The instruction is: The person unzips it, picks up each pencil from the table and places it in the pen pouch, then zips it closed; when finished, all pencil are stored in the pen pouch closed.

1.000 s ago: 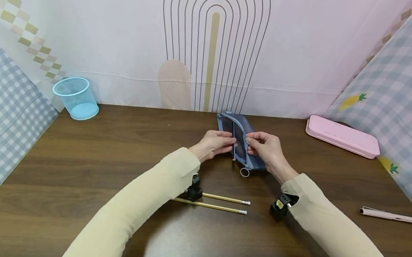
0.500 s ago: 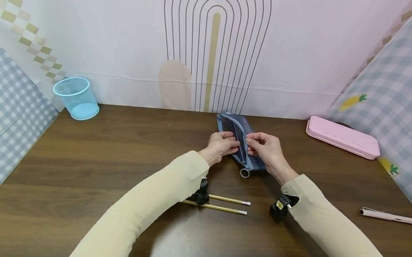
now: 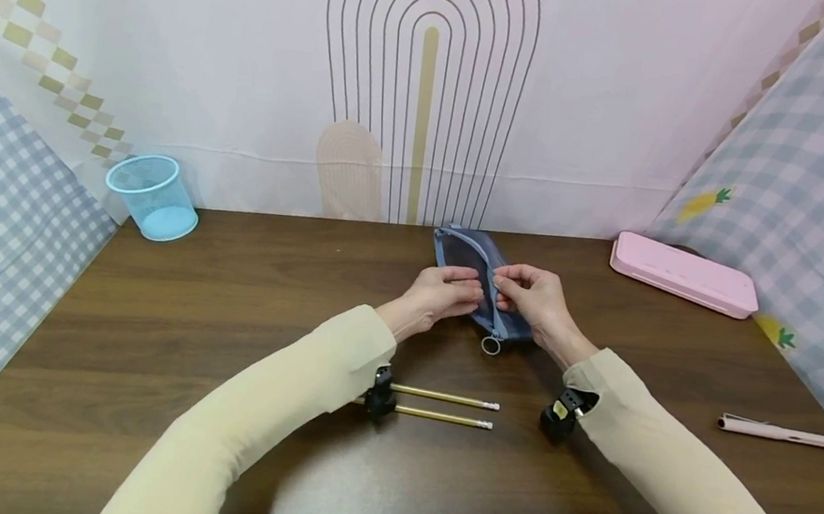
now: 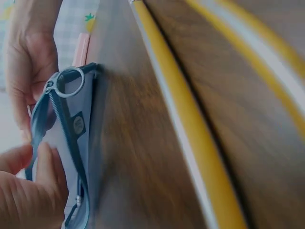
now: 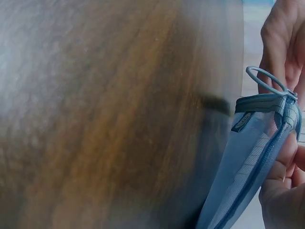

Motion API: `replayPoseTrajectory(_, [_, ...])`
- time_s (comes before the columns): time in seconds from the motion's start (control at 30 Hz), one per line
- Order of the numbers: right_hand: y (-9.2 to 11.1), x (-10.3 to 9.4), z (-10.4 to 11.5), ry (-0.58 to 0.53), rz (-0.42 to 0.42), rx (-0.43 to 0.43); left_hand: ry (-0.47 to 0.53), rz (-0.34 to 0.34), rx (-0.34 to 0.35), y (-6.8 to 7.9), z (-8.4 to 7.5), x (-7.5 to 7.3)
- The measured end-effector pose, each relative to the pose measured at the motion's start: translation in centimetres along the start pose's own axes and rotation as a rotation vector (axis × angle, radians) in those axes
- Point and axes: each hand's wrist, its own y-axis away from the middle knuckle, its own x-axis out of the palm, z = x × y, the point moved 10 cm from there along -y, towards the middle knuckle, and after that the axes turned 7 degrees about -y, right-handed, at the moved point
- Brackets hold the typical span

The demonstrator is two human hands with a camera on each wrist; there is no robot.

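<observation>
A blue mesh zip pouch [image 3: 461,250] lies at the back of the table, its mouth gaping toward the left. My right hand [image 3: 539,300] pinches the right edge of that mouth between thumb and fingers. At the opening, my left hand [image 3: 442,294] has its fingers fairly straight, with the tips in the mouth. In the left wrist view, the left hand's fingers [image 4: 50,171] are between the two zip edges; what they touch inside is hidden. A ring pull [image 5: 267,78] hangs at the pouch's near end in the right wrist view.
Two gold pencils [image 3: 444,416] lie in front, partly beneath the left forearm. A blue mesh pen cup [image 3: 154,196] stands at the back left. A pink case [image 3: 685,273] lies at the back right, and a white pen [image 3: 781,431] is nearer on the right.
My left hand has let go of the strip it was pinching at the pouch's mouth and straightened its fingers into the opening. The right hand has kept its grip.
</observation>
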Motion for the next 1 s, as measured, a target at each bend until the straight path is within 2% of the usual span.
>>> replayPoseTrajectory(0.13, [0.0,0.0,0.0,-0.001,-0.004,-0.007,-0.135,0.182,-0.051,1.7,0.3,-0.1])
replayPoseTrajectory(0.27, [0.0,0.1,-0.1,-0.013,-0.005,-0.005,-0.318,0.366,-0.086,3.6,1.0,-0.8])
replayPoseTrajectory(0.4, [0.0,0.2,-0.2,-0.016,-0.002,-0.002,-0.457,0.486,-0.128,5.3,2.3,-1.7])
replayPoseTrajectory(0.5, [0.0,0.3,-0.3,-0.017,0.000,-0.001,-0.532,0.545,-0.144,6.3,3.2,-2.2])
replayPoseTrajectory(0.57, [0.0,0.3,-0.4,-0.019,0.001,0.000,-0.581,0.580,-0.130,6.8,3.6,-2.3])
replayPoseTrajectory(0.7, [0.0,0.3,-0.4,-0.023,0.002,0.000,-0.687,0.630,-0.041,7.5,3.9,-2.2])
replayPoseTrajectory(1.0, [-0.1,0.4,-0.4,-0.021,0.002,0.006,-0.800,0.665,0.059,8.1,3.5,-1.8])
